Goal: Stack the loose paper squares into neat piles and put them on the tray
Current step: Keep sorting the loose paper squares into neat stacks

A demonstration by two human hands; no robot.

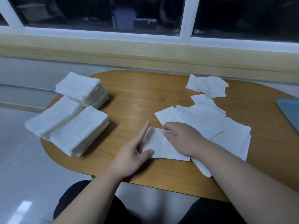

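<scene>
While the table (145, 94) shows bare wood between the stacks (72, 126) overhanging its left rim and the loose squares (202, 117) on the right, the tray (289, 112) pokes in at the far right edge. A sheet (160, 146) lies near the front edge. The left hand (129, 152), fingers straight, lines its left side with the thumb on its corner, and the right hand (181, 136) curls, pinching its far edge.
</scene>
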